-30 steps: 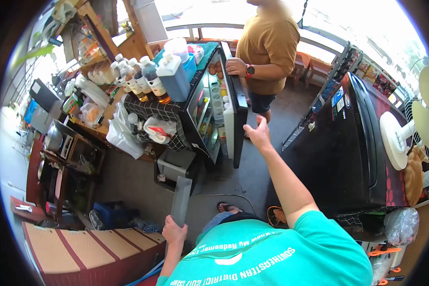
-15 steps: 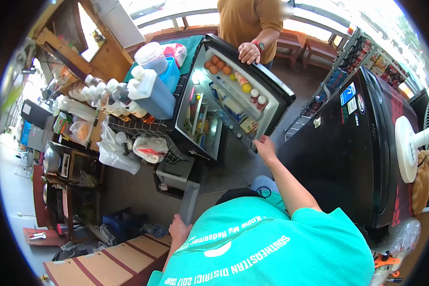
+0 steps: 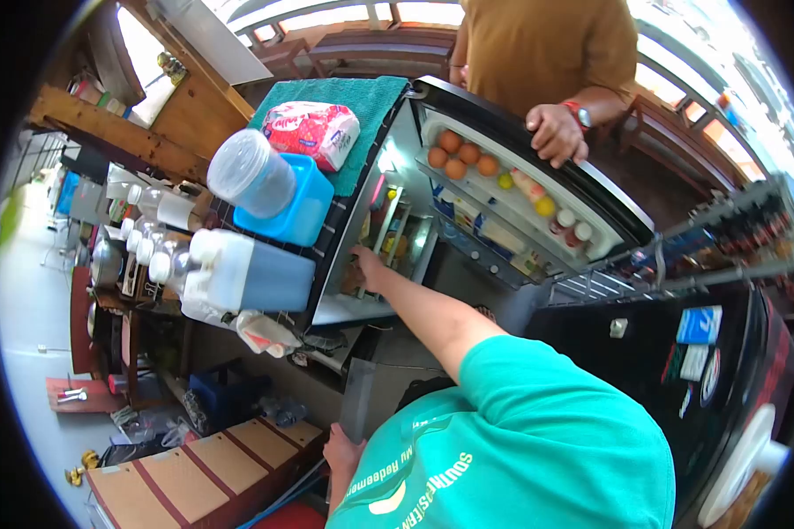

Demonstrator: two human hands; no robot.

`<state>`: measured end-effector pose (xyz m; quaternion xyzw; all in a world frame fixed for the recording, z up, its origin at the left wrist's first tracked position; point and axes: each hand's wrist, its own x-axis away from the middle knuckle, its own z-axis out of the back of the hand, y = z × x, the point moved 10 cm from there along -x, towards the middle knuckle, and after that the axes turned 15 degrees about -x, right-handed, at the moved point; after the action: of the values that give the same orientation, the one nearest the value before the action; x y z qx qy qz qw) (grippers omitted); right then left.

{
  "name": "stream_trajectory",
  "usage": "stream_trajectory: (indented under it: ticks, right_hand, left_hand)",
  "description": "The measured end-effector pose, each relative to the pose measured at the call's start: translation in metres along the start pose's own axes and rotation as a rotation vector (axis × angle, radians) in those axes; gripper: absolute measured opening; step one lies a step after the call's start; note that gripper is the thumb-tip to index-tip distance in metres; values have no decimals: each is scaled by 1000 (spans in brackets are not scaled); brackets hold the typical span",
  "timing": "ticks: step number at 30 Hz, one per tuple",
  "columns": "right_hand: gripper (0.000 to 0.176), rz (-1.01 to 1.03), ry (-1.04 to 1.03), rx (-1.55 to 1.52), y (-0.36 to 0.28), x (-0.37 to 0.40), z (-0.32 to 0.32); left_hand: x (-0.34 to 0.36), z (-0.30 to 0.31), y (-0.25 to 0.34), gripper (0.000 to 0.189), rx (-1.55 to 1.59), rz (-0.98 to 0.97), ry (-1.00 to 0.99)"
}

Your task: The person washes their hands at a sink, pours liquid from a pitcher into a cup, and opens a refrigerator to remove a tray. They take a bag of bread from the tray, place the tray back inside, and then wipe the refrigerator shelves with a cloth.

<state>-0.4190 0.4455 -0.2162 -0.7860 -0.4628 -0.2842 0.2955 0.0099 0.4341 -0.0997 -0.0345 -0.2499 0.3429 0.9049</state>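
My right hand (image 3: 370, 270) reaches into the open refrigerator (image 3: 362, 310), close to its inner side wall and beside a brownish item low in the compartment. Its fingers are partly hidden, and I cannot tell whether they grip anything. Down by my body, my left hand (image 3: 344, 448) is closed on a flat, see-through plastic strip (image 3: 356, 397) that points up and away from me. On the swung-out refrigerator door (image 3: 468, 207) are several brown eggs (image 3: 456, 167), a yellow round item (image 3: 545, 206) and small red bottles (image 3: 577, 234).
Across the door, another person's hand (image 3: 556, 132) rests on its top edge. A blue tub (image 3: 300, 207), a jug of blue liquid (image 3: 269, 271) and a red-and-white pack (image 3: 309, 132) crowd the refrigerator top. A black appliance (image 3: 609, 353) stands at right.
My right hand has left the door's edge and moved left into the refrigerator. The view has shifted closer to it. My left hand still holds the strip; the other person's hand stays on the door.
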Motion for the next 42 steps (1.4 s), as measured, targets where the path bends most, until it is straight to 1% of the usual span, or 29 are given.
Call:
stream_trajectory:
  ticks: [1,3,4,5,7,8,9,11,12,13,14,15,16,18,20,22,24,26,28,29,31,32,34,35,37,38,40,41,42]
  right_hand:
    - [60,-23,-5,0,3,-19,-7]
    - [71,13,-63,-81,8,-58,-17]
    - [81,60,-214,-120,17,-106,-17]
    - [81,50,-212,-132,12,-101,-18]
    - [84,44,-78,-101,-4,-71,-15]
    - [84,35,-69,-118,-4,-71,-12]
    - [84,-41,-142,-200,3,-72,-14]
    - [85,-108,-202,-295,1,-60,-11]
    - [81,-57,-152,-290,-12,-41,-5]
    - [76,-6,-103,-287,-17,-40,10]
    - [76,-6,-91,-309,-18,-44,25]
    - [70,21,-96,-280,-15,-70,53]
    - [64,48,-97,-252,-15,-85,80]
    - [49,147,-90,-139,-41,-77,130]
    - [44,96,-92,-70,-77,7,148]
    - [42,164,-143,12,-108,40,178]
    - [44,423,-207,341,-151,47,210]
    - [39,507,124,225,-181,109,231]
    - [35,579,150,-39,-192,134,238]
    - [35,581,157,-60,-193,141,239]
    - [47,791,15,-135,-210,156,228]
    - [47,797,14,-148,-211,153,228]
    - [45,986,55,-165,-220,154,232]
    - [45,991,56,-176,-215,149,232]
    - [44,1163,140,-146,-217,161,234]
    - [44,1166,143,-151,-212,162,235]
    - [45,1174,248,32,-201,176,226]
    - [45,1178,241,37,-193,181,219]
    - [45,1162,291,88,-182,184,216]
  left_hand:
    - [6,7,10,74,0,31,-18]
    - [16,19,28,73,3,82,-14]
    - [19,24,36,72,26,111,-30]
    - [19,27,43,72,51,135,-45]
    - [12,21,49,70,39,172,-70]
    - [12,20,52,68,35,177,-80]
    - [14,19,52,67,31,179,-93]
    - [8,26,58,65,35,159,-135]
    - [4,28,62,63,55,145,-163]
    - [-1,26,64,63,41,134,-173]
    - [-9,26,66,62,21,76,-130]
    - [-14,27,67,61,-2,13,-91]
    - [-20,22,65,61,-25,-7,-109]
    - [-33,14,65,61,-87,-54,-157]
    - [-38,22,73,61,-122,-87,-170]
    - [-45,22,76,62,-156,-120,-170]
    - [-49,15,79,61,-165,-195,-164]
    - [-49,18,86,61,-179,-229,-138]
    - [-49,16,85,58,-196,-305,-54]
    - [-48,16,85,58,-216,-315,-54]
    - [-47,19,88,59,-196,-311,-54]
    - [-48,18,87,59,-207,-317,-47]
    - [-50,15,82,59,-204,-305,-62]
    - [-50,15,81,59,-215,-310,-58]
    - [-50,16,80,60,-197,-303,-58]
    - [-50,17,79,60,-202,-308,-56]
    - [-50,21,82,60,-201,-323,-51]
    - [-50,24,83,60,-193,-321,-46]
    - [-49,26,86,59,-197,-324,-61]
